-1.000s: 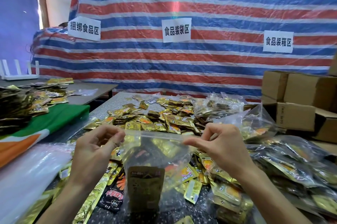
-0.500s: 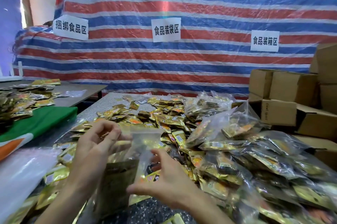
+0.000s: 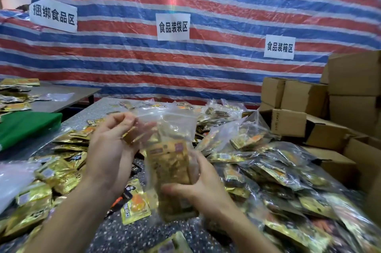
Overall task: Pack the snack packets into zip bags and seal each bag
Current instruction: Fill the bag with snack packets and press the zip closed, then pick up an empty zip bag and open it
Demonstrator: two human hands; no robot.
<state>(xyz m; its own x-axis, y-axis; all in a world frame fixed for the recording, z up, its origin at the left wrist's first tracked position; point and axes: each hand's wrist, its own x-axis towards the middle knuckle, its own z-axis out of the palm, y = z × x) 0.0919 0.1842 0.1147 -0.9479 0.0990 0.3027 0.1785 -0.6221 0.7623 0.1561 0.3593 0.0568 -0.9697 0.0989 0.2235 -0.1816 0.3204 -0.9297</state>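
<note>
Above counter (image 3: 144, 230), mid-view: zip bag (image 3: 171, 149) w/ packets inside is now standing upright. R hand (image 3: 198, 188), off the zip strip, is gripping bag's bottom; L hand (image 3: 109, 143) is pinching top-left edge. Seal prob. finishing.

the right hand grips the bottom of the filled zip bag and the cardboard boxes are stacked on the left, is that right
Not quite. The right hand does grip the bottom of the filled zip bag, but the head view shows the cardboard boxes stacked on the right, not the left.
</note>
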